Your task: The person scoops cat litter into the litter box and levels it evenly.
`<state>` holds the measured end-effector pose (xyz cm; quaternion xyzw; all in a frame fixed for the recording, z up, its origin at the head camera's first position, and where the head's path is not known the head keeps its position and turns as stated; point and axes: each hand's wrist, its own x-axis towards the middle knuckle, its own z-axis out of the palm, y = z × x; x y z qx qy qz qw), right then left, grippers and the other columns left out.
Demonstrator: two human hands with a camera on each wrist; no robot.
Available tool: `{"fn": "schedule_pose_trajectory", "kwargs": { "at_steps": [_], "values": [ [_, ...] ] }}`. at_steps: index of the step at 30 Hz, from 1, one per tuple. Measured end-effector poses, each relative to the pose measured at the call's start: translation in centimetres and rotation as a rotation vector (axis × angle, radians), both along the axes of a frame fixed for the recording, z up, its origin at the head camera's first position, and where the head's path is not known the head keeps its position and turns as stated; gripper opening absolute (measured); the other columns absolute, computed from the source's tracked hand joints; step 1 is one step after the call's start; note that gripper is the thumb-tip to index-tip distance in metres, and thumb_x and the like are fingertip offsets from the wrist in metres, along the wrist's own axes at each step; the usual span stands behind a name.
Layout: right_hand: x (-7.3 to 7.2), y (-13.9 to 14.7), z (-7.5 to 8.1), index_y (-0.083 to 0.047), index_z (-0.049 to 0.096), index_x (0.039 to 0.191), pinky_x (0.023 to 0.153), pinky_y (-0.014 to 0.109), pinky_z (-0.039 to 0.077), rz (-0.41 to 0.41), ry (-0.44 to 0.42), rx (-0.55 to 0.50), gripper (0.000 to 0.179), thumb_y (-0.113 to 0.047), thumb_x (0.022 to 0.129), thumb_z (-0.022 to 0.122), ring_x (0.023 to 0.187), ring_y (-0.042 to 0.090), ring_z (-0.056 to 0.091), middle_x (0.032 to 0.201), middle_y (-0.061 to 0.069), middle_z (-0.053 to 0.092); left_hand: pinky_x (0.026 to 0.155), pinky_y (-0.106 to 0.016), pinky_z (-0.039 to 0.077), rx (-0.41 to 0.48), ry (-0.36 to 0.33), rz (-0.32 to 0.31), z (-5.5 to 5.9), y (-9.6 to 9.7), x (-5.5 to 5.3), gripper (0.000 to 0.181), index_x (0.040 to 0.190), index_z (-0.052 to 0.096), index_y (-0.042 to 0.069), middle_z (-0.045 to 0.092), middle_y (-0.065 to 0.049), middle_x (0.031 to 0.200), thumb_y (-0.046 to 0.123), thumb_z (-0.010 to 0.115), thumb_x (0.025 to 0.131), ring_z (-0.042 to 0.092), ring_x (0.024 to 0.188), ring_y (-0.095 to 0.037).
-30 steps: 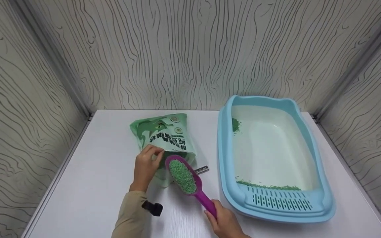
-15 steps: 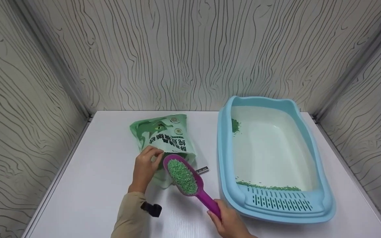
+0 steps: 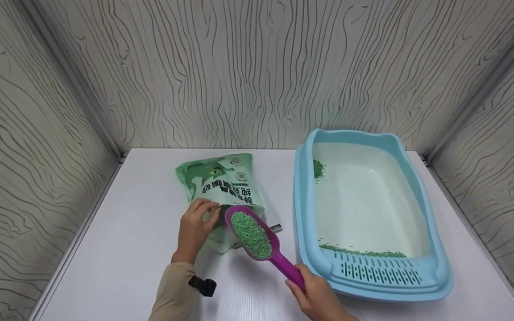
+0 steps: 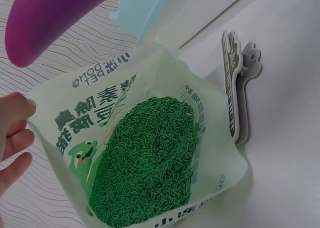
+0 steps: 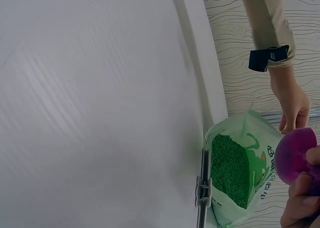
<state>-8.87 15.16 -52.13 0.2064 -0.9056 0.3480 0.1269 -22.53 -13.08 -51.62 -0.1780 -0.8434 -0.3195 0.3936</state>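
Note:
My left hand [image 3: 193,225] pinches the rim of a green and white cat litter bag [image 3: 214,174] that lies on the table. In the left wrist view its mouth gapes, with green pellets [image 4: 150,158] inside. My right hand [image 3: 317,294] grips the handle of a purple scoop [image 3: 287,266]. Green pellets [image 3: 251,234] fill the scoop, which hangs just in front of the bag's mouth with its tip near the left fingers. Beneath the scoop, a grey-white clip-like piece [image 4: 237,87] lies beside the bag, partly hidden in the head view.
A light blue litter box [image 3: 304,200] with a white inside stands to the right. Small amounts of green pellets [image 3: 318,169] lie at its left wall and along its slotted front step [image 3: 379,271]. Patterned panels [image 3: 257,76] rise behind and beside the white table [image 3: 118,232].
The right hand and the loaded scoop have shifted slightly to the right. The left hand keeps its pinch on the bag's rim and has barely moved.

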Motion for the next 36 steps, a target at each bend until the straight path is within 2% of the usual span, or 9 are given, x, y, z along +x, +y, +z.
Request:
{"fn": "schedule_pose_trajectory", "kwargs": {
  "at_steps": [7, 11, 19, 25, 28, 33, 35, 36],
  "values": [
    [0.0, 0.2, 0.8, 0.000, 0.057, 0.102, 0.051, 0.016, 0.038, -0.026, -0.050, 0.010, 0.022, -0.016, 0.089, 0.065, 0.061, -0.006, 0.042, 0.069, -0.002, 0.058, 0.070, -0.024, 0.054, -0.012, 0.019, 0.046, -1.7, -0.7, 0.8, 0.023, 0.090, 0.070, 0.006, 0.064, -0.005, 0.090, 0.001, 0.081, 0.070, 0.064, 0.079, -0.014],
    [-0.1, 0.3, 1.2, 0.000, 0.057, 0.104, 0.051, 0.016, 0.038, -0.029, -0.112, -0.003, 0.023, -0.019, 0.092, 0.063, 0.061, -0.005, 0.043, 0.072, -0.001, 0.059, 0.075, -0.023, 0.053, 0.001, -0.005, 0.089, -3.1, -1.2, 1.6, 0.026, 0.091, 0.066, 0.005, 0.063, -0.005, 0.092, 0.003, 0.081, 0.070, 0.063, 0.084, -0.015],
    [-0.2, 0.5, 2.0, 0.000, 0.057, 0.109, 0.054, 0.015, 0.039, -0.069, -0.211, -0.001, 0.029, -0.023, 0.093, 0.061, 0.062, -0.003, 0.045, 0.076, 0.001, 0.061, 0.071, -0.024, 0.051, 0.028, -0.059, 0.202, -5.7, -2.0, 3.0, 0.037, 0.092, 0.059, 0.001, 0.057, -0.006, 0.089, 0.010, 0.084, 0.067, 0.059, 0.083, -0.016],
    [-0.5, 0.6, 2.3, 0.000, 0.057, 0.108, 0.054, 0.012, 0.038, -0.076, -0.214, -0.007, 0.028, -0.023, 0.093, 0.061, 0.061, -0.003, 0.045, 0.075, 0.002, 0.062, 0.076, -0.027, 0.047, 0.112, -0.087, 0.279, -7.1, -2.1, 3.8, 0.046, 0.097, 0.050, -0.003, 0.049, -0.011, 0.095, 0.009, 0.084, 0.066, 0.051, 0.091, -0.020],
    [-0.7, 0.8, 2.5, 0.000, 0.057, 0.108, 0.053, 0.012, 0.038, -0.069, -0.222, -0.019, 0.027, -0.023, 0.094, 0.061, 0.060, -0.004, 0.044, 0.074, 0.000, 0.060, 0.078, -0.031, 0.047, 0.198, -0.192, 0.301, -7.5, -1.9, 4.3, 0.050, 0.103, 0.048, -0.004, 0.048, -0.013, 0.097, 0.008, 0.083, 0.069, 0.050, 0.092, -0.020],
    [-0.9, 1.2, 2.9, 0.000, 0.057, 0.107, 0.053, 0.014, 0.039, -0.082, -0.195, -0.015, 0.026, -0.021, 0.093, 0.062, 0.060, -0.004, 0.043, 0.072, -0.001, 0.059, 0.079, -0.026, 0.045, 0.462, -0.531, 0.294, -8.1, -1.4, 4.9, 0.048, 0.113, 0.043, -0.001, 0.048, -0.012, 0.101, 0.010, 0.075, 0.079, 0.047, 0.092, -0.015],
    [-1.0, 1.4, 3.1, 0.000, 0.057, 0.108, 0.054, 0.014, 0.039, -0.093, -0.206, -0.009, 0.026, -0.022, 0.093, 0.062, 0.061, -0.003, 0.044, 0.073, 0.000, 0.059, 0.080, -0.023, 0.044, 0.526, -0.629, 0.281, -8.5, -1.2, 5.0, 0.039, 0.112, 0.045, 0.002, 0.050, -0.009, 0.100, 0.012, 0.070, 0.084, 0.048, 0.091, -0.014],
    [-1.1, 1.5, 3.3, 0.000, 0.057, 0.108, 0.054, 0.014, 0.039, -0.099, -0.213, -0.007, 0.027, -0.022, 0.093, 0.062, 0.061, -0.003, 0.044, 0.073, 0.000, 0.059, 0.081, -0.024, 0.045, 0.530, -0.652, 0.269, -8.7, -1.1, 5.1, 0.034, 0.110, 0.048, 0.002, 0.053, -0.009, 0.099, 0.013, 0.068, 0.086, 0.050, 0.091, -0.014]
  ]
}}
